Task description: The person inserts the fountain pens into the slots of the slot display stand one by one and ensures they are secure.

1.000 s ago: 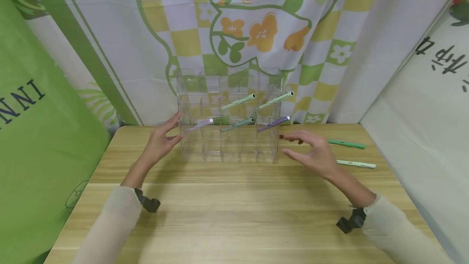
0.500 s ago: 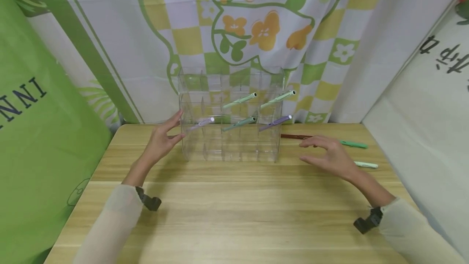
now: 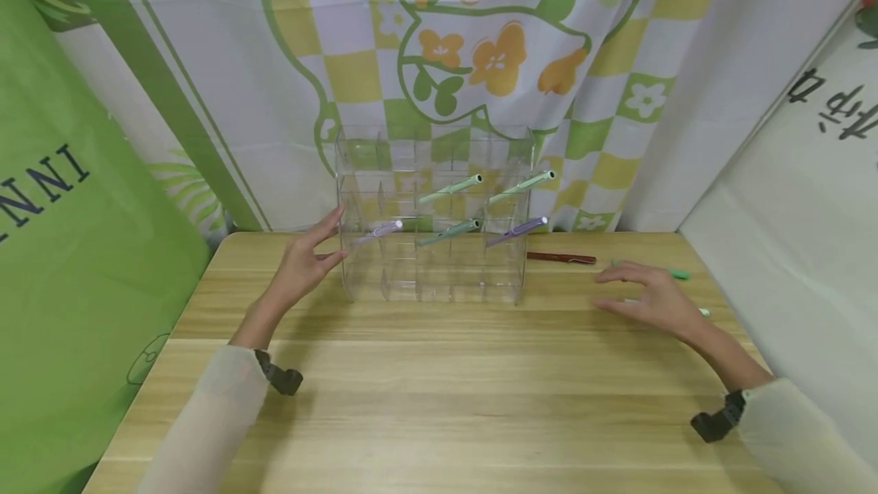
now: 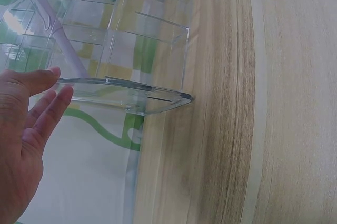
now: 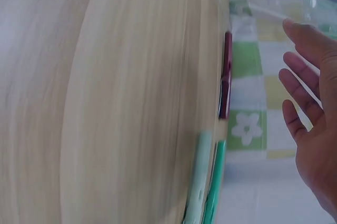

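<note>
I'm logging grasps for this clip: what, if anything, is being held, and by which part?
The left hand grips the clear plastic compartmented rack by its left side wall; the right hand holds nothing.

Rack [image 3: 432, 292]: clear, colourless. Pens: lavender pen [image 3: 381, 232], purple pen [image 3: 517, 230], grey-green pen [image 3: 450, 232], two light-green pens [image 3: 453, 188], dark-red pen [image 3: 561, 258], bright-green pen [image 5: 214, 184], pale-mint pen [image 5: 198, 174]. Table [image 3: 439, 387]: tan, streaked wood grain. Curtain [image 3: 351, 76]: white, green-and-yellow checks (white flowers mark some squares), orange blossoms. Sleeves [image 3: 209, 414]: cream. Wrist cameras [image 3: 719, 419]: black. One side cloth [image 3: 82, 265]: vivid green, navy lettering. Opposite cloth [image 3: 802, 219]: white, black characters.
</note>
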Available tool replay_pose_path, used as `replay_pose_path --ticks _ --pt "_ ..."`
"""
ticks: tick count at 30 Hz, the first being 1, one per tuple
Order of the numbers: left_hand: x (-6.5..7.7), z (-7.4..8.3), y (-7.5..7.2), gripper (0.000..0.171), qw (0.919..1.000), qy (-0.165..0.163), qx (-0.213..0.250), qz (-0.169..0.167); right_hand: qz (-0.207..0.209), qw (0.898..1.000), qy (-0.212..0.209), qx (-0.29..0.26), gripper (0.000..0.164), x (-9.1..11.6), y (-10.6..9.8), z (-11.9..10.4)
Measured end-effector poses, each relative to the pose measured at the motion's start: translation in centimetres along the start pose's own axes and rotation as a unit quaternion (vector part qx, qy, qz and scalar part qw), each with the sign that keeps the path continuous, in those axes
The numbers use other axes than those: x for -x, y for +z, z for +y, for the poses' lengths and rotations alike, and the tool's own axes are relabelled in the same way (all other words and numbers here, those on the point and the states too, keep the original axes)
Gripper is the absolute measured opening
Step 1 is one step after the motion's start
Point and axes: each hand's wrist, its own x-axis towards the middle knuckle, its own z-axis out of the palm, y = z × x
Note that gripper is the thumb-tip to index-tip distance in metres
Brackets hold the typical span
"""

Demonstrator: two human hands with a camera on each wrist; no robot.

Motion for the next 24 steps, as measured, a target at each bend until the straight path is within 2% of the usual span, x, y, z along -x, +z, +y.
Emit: replay_pose_path --ticks 7,12,21,24 --pt "0.0 0.3 0.0 0.083 1.0000 -0.003 0.005 0.000 -0.008 0.999 0.048 -0.004 0.038 1.7 -1.5 1.8" --pt "0.0 0.2 0.0 0.083 1.0000 -0.005 0.002 -0.004 -0.012 0.996 0.085 0.016 0.035 3.0 -2.6 3.1" --pt "0.0 0.1 0.0 0.081 1.0000 -0.004 -0.001 -0.005 -0.020 0.993 0.090 0.067 0.038 4.8 -4.4 5.7" --pt "0.0 0.0 0.0 0.081 1.0000 -0.004 0.000 -0.005 -0.019 0.993 0.098 0.068 0.038 5.4 -4.8 6.3"
